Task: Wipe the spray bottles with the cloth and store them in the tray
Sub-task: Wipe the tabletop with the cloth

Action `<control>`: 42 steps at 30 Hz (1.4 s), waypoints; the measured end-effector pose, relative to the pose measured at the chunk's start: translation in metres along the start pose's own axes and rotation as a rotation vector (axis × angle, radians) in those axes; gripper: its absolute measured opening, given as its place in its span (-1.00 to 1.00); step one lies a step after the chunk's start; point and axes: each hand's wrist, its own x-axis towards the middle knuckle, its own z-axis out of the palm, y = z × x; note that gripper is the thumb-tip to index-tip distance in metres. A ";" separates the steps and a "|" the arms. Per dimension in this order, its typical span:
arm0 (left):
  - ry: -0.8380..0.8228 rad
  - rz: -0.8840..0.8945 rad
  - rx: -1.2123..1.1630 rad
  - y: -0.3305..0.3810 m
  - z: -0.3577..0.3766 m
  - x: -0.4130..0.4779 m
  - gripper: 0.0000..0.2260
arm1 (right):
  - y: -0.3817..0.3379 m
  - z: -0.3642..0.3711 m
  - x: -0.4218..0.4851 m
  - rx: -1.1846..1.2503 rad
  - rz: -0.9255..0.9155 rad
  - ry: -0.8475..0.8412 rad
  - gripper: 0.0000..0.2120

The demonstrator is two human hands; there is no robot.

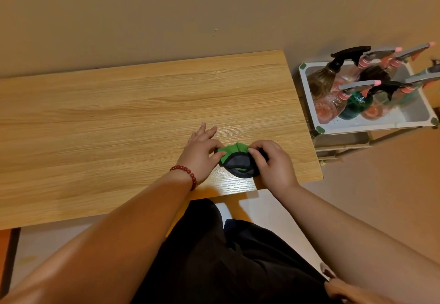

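A green and dark grey cloth (237, 159) lies bunched on the wooden table (119, 113) near its front right corner. My left hand (201, 154) pinches the cloth's left edge, its other fingers stretched over the table. My right hand (271, 161) grips the cloth's right side with curled fingers. Several spray bottles (352, 94) stand in the white tray (414, 117) to the right of the table: clear ones with pink collars and grey triggers, a brown one (320, 80) with a black trigger and a green one (356, 104).
The tray sits on top of a low rack (345, 144) beside the table's right end. A beige wall (166, 13) runs behind the table. My dark-clothed lap (226, 256) is below the table's front edge. A red bead bracelet (188, 173) circles my left wrist.
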 end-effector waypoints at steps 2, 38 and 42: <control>0.030 -0.018 -0.124 0.003 -0.002 -0.003 -0.90 | -0.007 0.001 0.004 0.026 0.070 -0.022 -0.74; 0.297 -0.390 -1.117 0.036 -0.073 0.005 -0.74 | -0.084 0.015 0.049 0.443 0.207 0.161 -0.98; 0.356 -0.357 -0.923 0.038 -0.061 0.015 -0.62 | -0.067 0.012 0.056 0.379 0.272 0.226 -0.78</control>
